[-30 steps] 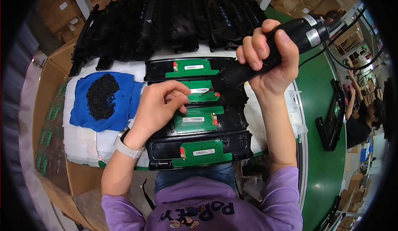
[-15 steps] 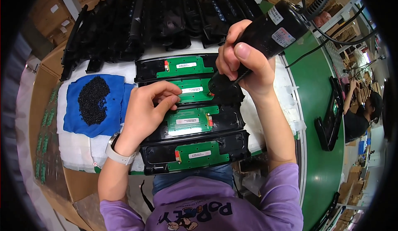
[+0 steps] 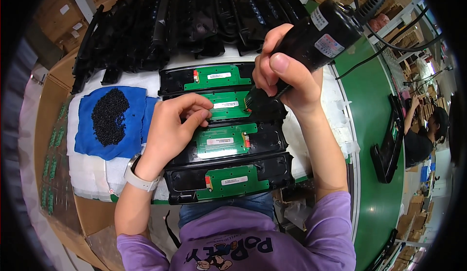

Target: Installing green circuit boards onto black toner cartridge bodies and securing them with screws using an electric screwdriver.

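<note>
My right hand (image 3: 287, 76) is wrapped round a black electric screwdriver (image 3: 311, 39), held at a slant with its lower end over the right end of the second green circuit board from the back (image 3: 226, 106). At that board's left end, my left hand (image 3: 177, 122) has its thumb and fingers curled together in a pinch; whatever they hold is hidden. The board lies in a black plastic panel (image 3: 270, 112). Three similar panels with boards lie in the same row: one behind (image 3: 170, 82) and two nearer me (image 3: 270, 137), (image 3: 182, 183).
Small black screws (image 3: 109, 117) are heaped on a blue cloth (image 3: 85, 142) to the left. Many black plastic parts (image 3: 189, 18) stand stacked at the back. On the right runs a green conveyor belt (image 3: 372, 207) with a long black part (image 3: 386, 159); a person (image 3: 423, 142) works beyond it.
The long black part on the green belt has shifted slightly toward me. The screwdriver and my right hand have moved very slightly; my left hand has stayed almost in place.
</note>
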Tool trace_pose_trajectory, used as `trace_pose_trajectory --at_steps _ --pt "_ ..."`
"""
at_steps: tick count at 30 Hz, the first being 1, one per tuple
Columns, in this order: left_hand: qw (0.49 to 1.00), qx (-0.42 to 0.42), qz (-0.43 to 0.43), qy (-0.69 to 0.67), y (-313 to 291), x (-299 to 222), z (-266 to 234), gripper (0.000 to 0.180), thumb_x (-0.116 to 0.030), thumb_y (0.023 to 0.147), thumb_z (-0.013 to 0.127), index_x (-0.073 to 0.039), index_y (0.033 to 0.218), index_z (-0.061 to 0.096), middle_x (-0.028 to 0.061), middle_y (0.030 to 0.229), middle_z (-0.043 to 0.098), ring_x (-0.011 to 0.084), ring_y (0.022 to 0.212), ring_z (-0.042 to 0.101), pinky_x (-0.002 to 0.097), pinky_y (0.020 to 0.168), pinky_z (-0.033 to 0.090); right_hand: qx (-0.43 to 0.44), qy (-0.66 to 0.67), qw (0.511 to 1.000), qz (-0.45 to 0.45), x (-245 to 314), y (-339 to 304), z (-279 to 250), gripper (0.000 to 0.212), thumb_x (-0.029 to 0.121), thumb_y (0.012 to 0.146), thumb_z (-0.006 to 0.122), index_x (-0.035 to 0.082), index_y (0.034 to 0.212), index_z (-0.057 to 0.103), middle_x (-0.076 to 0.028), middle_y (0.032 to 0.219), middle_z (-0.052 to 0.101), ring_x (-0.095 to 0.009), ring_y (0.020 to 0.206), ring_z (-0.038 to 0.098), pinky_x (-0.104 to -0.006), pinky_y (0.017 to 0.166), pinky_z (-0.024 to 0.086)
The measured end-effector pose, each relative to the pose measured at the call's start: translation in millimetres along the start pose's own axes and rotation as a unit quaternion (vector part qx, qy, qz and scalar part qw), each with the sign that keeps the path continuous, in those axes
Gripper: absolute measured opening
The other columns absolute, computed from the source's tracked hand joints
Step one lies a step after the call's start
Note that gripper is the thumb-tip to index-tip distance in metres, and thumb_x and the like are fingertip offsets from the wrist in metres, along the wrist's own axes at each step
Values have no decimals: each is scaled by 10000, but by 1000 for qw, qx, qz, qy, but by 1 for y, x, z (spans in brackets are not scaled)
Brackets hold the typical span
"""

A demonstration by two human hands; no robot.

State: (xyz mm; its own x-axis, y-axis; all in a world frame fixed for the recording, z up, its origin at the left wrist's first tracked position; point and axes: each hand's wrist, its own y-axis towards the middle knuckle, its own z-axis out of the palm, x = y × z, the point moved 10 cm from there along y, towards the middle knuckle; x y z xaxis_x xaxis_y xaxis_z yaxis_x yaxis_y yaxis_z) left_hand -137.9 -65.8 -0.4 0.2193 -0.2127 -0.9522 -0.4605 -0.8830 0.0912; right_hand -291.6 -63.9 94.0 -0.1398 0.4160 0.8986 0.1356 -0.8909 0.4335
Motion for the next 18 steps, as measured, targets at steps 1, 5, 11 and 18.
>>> trace_pose_trajectory --at_steps 1,5,11,18 --pt "1000 0 1 -2 0 -1 0 114 43 811 585 46 918 622 105 769 670 133 688 657 221 636 509 0 0 1000 0 0 0 0 266 208 762 582 20 902 456 -31 518 406 -116 383 372 -253 386 318" --pt "1000 -1 6 -6 0 -1 0 108 39 810 585 46 912 622 104 763 668 133 684 656 222 631 508 -1 6 1000 -5 0 0 0 262 204 764 583 16 893 454 -35 519 409 -118 385 374 -254 386 321" --pt "1000 28 5 10 2 5 4 106 12 836 586 42 932 619 85 797 666 102 710 625 211 666 492 1 -12 1000 12 -6 3 8 233 177 755 605 22 823 445 -43 511 423 -125 388 395 -253 393 329" --pt "999 37 -15 -7 4 12 8 113 29 827 587 43 934 622 86 797 665 106 711 623 215 675 498 6 -36 999 9 -5 0 13 229 162 756 633 21 796 457 -44 509 457 -121 404 439 -240 401 347"
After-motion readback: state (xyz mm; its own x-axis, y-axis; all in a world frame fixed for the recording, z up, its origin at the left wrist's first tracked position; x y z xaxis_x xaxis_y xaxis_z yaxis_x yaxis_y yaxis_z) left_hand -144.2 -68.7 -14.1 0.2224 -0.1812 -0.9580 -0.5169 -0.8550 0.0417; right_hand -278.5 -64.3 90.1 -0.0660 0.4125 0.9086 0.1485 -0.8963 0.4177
